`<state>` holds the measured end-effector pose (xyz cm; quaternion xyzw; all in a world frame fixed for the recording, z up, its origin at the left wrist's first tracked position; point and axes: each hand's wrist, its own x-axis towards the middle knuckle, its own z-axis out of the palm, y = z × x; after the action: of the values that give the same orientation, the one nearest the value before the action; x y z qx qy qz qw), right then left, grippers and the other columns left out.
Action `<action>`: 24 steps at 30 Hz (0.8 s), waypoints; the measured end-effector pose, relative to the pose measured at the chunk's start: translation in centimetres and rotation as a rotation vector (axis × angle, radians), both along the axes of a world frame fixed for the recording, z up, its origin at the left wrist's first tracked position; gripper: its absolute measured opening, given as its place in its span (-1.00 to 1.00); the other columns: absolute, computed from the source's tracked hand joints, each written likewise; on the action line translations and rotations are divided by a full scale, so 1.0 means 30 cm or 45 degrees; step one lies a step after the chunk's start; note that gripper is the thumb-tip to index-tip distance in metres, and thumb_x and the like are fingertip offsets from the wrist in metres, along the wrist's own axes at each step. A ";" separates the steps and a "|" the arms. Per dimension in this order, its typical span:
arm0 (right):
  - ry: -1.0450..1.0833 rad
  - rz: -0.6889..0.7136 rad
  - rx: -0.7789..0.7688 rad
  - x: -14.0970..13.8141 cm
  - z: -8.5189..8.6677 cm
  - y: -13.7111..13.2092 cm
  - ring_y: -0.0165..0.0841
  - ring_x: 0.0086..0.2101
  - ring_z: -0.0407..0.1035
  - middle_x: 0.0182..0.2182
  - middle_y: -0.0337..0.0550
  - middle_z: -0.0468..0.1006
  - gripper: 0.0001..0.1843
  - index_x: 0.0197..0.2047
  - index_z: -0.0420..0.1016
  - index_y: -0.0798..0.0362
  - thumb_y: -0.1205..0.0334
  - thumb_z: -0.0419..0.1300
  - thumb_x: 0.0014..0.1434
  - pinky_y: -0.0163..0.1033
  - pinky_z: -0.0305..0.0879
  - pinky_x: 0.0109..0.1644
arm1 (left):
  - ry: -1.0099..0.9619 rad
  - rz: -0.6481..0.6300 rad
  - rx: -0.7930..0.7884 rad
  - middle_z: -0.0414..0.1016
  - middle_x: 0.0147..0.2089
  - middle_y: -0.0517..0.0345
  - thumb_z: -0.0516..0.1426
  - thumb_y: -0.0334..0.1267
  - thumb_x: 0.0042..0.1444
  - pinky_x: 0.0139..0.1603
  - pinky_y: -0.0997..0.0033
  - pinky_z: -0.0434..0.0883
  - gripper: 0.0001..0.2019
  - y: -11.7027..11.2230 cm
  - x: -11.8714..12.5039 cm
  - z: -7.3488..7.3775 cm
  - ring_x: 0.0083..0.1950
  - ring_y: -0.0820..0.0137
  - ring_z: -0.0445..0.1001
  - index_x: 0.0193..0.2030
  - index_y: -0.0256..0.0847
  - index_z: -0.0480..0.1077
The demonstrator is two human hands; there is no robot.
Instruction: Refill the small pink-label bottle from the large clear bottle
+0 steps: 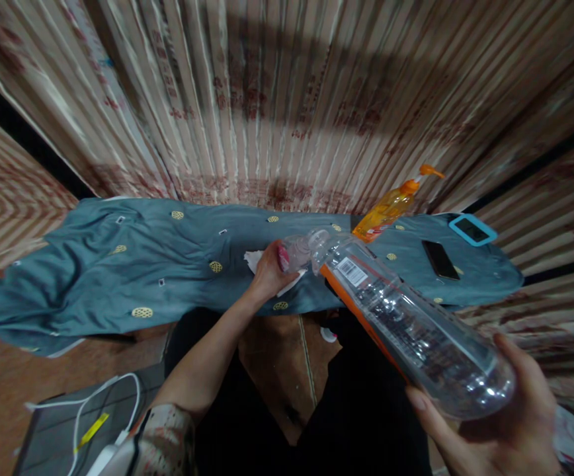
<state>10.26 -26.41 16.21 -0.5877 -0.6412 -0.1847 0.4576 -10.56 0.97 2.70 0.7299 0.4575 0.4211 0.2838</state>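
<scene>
Near right, the right hand [512, 423] grips the base of one large clear bottle [406, 324], neck angled left toward the mouth of one small clear bottle [299, 250], gripped by the left hand [267, 272]; mouth contact unconfirmed. Far right: one pump bottle [385, 213], one phone [440, 260], one blue-framed device [473, 229].

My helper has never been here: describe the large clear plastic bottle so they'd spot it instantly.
Start at the long blue-green patterned cloth. Below its right half, the right hand holds the large clear plastic bottle by its base, neck slanting up-left. Its size and orange side strip distinguish it from the small clear plastic bottle in the left hand.
</scene>
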 end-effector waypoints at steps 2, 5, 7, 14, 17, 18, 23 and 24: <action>0.028 -0.007 -0.011 0.003 0.002 -0.002 -0.21 0.00 0.46 0.17 0.03 0.49 0.03 0.72 0.14 -0.09 -0.04 0.48 0.36 -0.21 0.47 -0.01 | 0.004 -0.005 -0.015 0.63 0.28 -0.14 0.55 -0.35 -0.12 0.37 -0.10 0.61 -0.15 -0.001 0.000 0.003 0.34 -0.10 0.66 0.30 -0.14 0.31; 0.033 0.000 -0.048 0.020 -0.004 -0.010 -0.22 0.04 0.46 0.24 0.02 0.49 0.08 0.73 0.13 -0.10 -0.02 0.52 0.32 -0.22 0.47 0.01 | -0.003 0.001 -0.012 0.62 0.28 -0.12 0.55 -0.35 -0.12 0.37 -0.11 0.61 -0.15 -0.002 0.000 0.004 0.33 -0.09 0.66 0.31 -0.13 0.32; -0.009 0.011 -0.073 0.034 -0.013 -0.017 -0.21 0.04 0.49 0.26 0.04 0.50 0.12 0.73 0.11 -0.08 0.02 0.54 0.28 -0.20 0.52 0.00 | -0.011 0.004 -0.002 0.63 0.28 -0.09 0.56 -0.35 -0.12 0.37 -0.11 0.62 -0.15 -0.002 0.001 0.002 0.32 -0.08 0.66 0.30 -0.11 0.32; 0.228 -0.104 -0.115 0.056 -0.052 -0.041 0.01 0.23 0.52 0.34 0.15 0.48 0.15 0.62 0.26 0.03 -0.01 0.63 0.10 0.02 0.67 0.11 | -0.013 0.009 0.026 0.63 0.25 -0.10 0.56 -0.35 -0.12 0.38 -0.14 0.61 -0.18 0.003 0.002 -0.013 0.31 -0.09 0.67 0.28 -0.12 0.35; 0.169 -0.075 -0.163 0.080 -0.062 -0.054 0.02 0.22 0.54 0.38 0.14 0.46 0.19 0.66 0.20 0.01 0.03 0.63 0.11 0.05 0.66 0.16 | -0.014 0.010 0.030 0.61 0.31 -0.14 0.56 -0.35 -0.13 0.41 -0.17 0.60 -0.15 0.004 0.000 -0.016 0.36 -0.11 0.65 0.31 -0.11 0.35; 0.139 -0.074 -0.168 0.088 -0.065 -0.058 0.02 0.22 0.55 0.40 0.14 0.45 0.20 0.68 0.18 0.00 0.03 0.63 0.12 0.06 0.66 0.18 | -0.013 0.008 0.028 0.61 0.32 -0.15 0.56 -0.35 -0.12 0.42 -0.18 0.60 -0.15 0.003 -0.001 -0.016 0.37 -0.12 0.64 0.32 -0.12 0.34; 0.062 -0.057 -0.160 0.129 -0.095 -0.069 -0.03 0.16 0.58 0.45 0.13 0.43 0.26 0.72 0.12 -0.02 -0.01 0.63 0.13 0.00 0.67 0.14 | -0.027 -0.003 -0.003 0.62 0.30 -0.13 0.55 -0.35 -0.11 0.41 -0.18 0.60 -0.16 -0.005 -0.005 -0.011 0.36 -0.11 0.65 0.32 -0.12 0.35; 0.073 -0.039 -0.153 0.138 -0.104 -0.071 -0.07 0.12 0.59 0.45 0.12 0.43 0.25 0.72 0.13 -0.04 0.00 0.63 0.13 -0.04 0.68 0.11 | -0.032 -0.001 -0.014 0.62 0.30 -0.13 0.55 -0.34 -0.11 0.41 -0.18 0.60 -0.15 -0.007 -0.005 -0.010 0.35 -0.11 0.65 0.33 -0.12 0.35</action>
<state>14.39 -28.53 13.08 -0.6288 -0.6289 -0.1360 0.4366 -10.71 0.77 2.39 0.7233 0.4559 0.4274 0.2938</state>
